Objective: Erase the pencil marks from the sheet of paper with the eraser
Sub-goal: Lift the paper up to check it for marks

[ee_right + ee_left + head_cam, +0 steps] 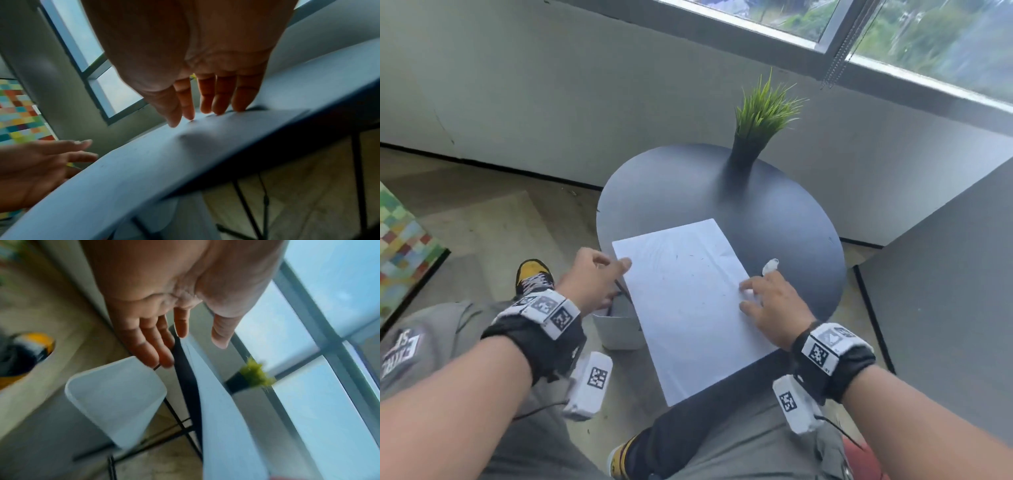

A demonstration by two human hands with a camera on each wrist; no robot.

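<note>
A white sheet of paper (688, 308) with faint pencil specks lies on a round dark table (671, 192), its near end overhanging the edge. My right hand (753, 298) presses straight fingertips (218, 110) onto the sheet's right edge. My left hand (616, 274) is at the sheet's far left corner with fingers straight and thumb apart, holding nothing; whether it touches the paper (222, 410) is unclear. A small white eraser (770, 266) lies on the table just beyond my right hand, with nothing touching it.
A grass plant in a black vase (760, 116) stands at the table's far side. A white bin (616, 329) sits on the floor under the table's left edge. A grey block (945, 291) stands at the right. My knees are under the table's near edge.
</note>
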